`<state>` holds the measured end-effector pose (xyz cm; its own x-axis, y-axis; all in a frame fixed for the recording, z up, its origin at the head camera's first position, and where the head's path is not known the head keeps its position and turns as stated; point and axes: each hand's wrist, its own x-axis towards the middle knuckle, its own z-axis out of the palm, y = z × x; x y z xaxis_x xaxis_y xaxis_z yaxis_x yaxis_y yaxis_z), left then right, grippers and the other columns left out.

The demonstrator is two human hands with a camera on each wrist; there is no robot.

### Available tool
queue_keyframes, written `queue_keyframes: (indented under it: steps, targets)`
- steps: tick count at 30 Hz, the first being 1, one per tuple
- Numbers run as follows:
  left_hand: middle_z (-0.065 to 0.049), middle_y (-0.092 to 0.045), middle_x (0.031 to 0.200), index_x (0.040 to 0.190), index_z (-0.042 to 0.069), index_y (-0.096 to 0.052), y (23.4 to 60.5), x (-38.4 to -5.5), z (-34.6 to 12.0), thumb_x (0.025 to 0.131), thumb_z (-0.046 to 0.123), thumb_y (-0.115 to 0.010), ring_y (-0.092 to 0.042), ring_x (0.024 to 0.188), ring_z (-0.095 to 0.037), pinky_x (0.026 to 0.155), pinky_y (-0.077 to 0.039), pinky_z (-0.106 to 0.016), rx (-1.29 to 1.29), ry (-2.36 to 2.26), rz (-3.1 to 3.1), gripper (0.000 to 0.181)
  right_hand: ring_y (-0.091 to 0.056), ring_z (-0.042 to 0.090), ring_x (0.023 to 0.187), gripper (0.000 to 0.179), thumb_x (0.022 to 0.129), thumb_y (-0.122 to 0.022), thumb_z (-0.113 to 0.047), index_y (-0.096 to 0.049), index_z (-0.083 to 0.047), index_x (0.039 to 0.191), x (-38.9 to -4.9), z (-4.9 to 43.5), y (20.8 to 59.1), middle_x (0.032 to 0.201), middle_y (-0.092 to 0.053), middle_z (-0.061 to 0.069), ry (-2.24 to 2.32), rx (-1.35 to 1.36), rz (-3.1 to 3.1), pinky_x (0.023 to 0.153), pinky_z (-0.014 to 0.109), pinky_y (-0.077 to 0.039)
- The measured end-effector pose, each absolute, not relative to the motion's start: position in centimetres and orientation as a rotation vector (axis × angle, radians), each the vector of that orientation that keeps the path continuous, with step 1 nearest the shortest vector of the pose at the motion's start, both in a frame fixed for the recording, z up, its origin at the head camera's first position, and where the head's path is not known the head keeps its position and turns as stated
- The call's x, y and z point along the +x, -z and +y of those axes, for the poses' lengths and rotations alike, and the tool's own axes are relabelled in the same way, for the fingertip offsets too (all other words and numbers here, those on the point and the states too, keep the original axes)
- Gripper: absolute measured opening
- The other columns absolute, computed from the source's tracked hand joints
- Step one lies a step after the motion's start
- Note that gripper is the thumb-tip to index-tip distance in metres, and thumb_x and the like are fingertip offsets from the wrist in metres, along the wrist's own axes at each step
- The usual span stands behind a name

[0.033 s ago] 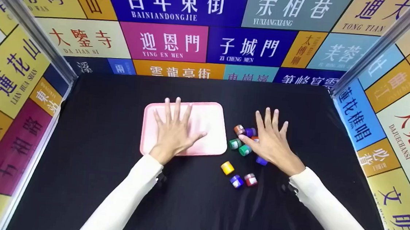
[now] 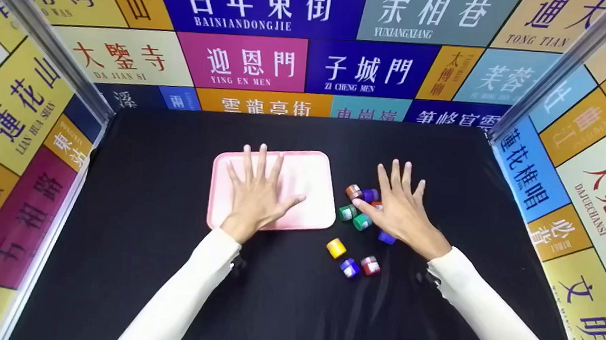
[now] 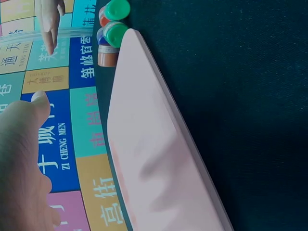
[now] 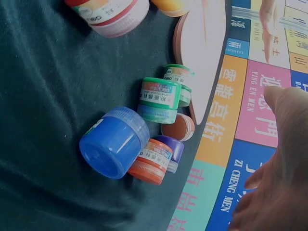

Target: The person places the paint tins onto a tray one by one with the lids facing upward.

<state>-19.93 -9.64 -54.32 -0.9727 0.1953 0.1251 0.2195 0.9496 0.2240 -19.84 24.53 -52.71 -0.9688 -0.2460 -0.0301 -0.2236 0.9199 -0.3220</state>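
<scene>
My left hand (image 2: 257,201) hovers over a pink rectangular tray (image 2: 309,192), fingers spread and straight; in the left wrist view its shadow falls on the tray. To the tray's right, my right hand (image 2: 402,210) is spread likewise above a cluster of small paint jars, holding none. That cluster has a brown jar (image 2: 354,191), a purple jar (image 2: 370,195), two green jars (image 2: 362,221), a blue jar (image 4: 114,143) and an orange jar (image 4: 150,161), the last mostly hidden by the hand in the head view. Nearer me lie a yellow jar (image 2: 336,248), another blue jar (image 2: 350,268) and a red jar (image 2: 370,265).
Black cloth (image 2: 155,196) covers the table, with some wrinkles near the front. Colourful panels (image 2: 272,5) printed with Chinese signs wall in the back and both sides. A metal post (image 2: 554,65) stands at the back right corner, another (image 2: 59,37) at the back left.
</scene>
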Motion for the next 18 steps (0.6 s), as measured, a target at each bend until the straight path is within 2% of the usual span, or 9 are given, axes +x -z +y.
queue_keyframes:
  steps: [8,12,15,18]
  targets:
    - [-0.020,-0.005,0.184,0.178,0.023,-0.020,54.5,-19.6,-9.8,0.094,0.089,-0.046,0.006,0.167,-0.054,0.120,-0.002,-0.090,-0.321,0.374,-2.977,0.110,0.017,0.049,0.166,0.117,0.098,-0.051,-0.085,-0.012,-0.008,0.177,-19.7,24.6,52.6,0.183,0.004,0.025,0.507,-0.365,2.995,0.125,0.080,0.010]
    - [-0.021,-0.009,0.184,0.177,0.020,-0.027,54.6,-19.4,-10.2,0.094,0.086,-0.054,0.002,0.167,-0.055,0.119,-0.005,-0.091,-0.319,0.406,-2.940,0.109,0.015,0.048,0.167,0.116,0.099,-0.052,-0.084,-0.013,-0.008,0.177,-19.7,24.7,52.6,0.183,0.004,0.025,0.526,-0.363,2.982,0.127,0.077,0.009]
    - [-0.022,-0.014,0.183,0.174,0.016,-0.034,54.8,-19.1,-10.7,0.094,0.083,-0.059,-0.002,0.167,-0.055,0.119,-0.006,-0.091,-0.318,0.447,-2.909,0.108,0.006,0.049,0.168,0.112,0.100,-0.055,-0.080,-0.018,-0.007,0.177,-19.7,24.8,52.8,0.183,-0.003,0.026,0.565,-0.372,2.982,0.130,0.075,0.001]
    - [-0.024,-0.021,0.181,0.172,0.013,-0.039,55.3,-18.7,-11.6,0.093,0.085,-0.059,-0.013,0.166,-0.056,0.119,-0.009,-0.091,-0.301,0.463,-2.881,0.108,-0.010,0.050,0.168,0.103,0.103,-0.058,-0.073,-0.026,-0.005,0.174,-19.9,24.8,53.1,0.181,-0.016,0.027,0.611,-0.400,2.984,0.131,0.074,-0.012]
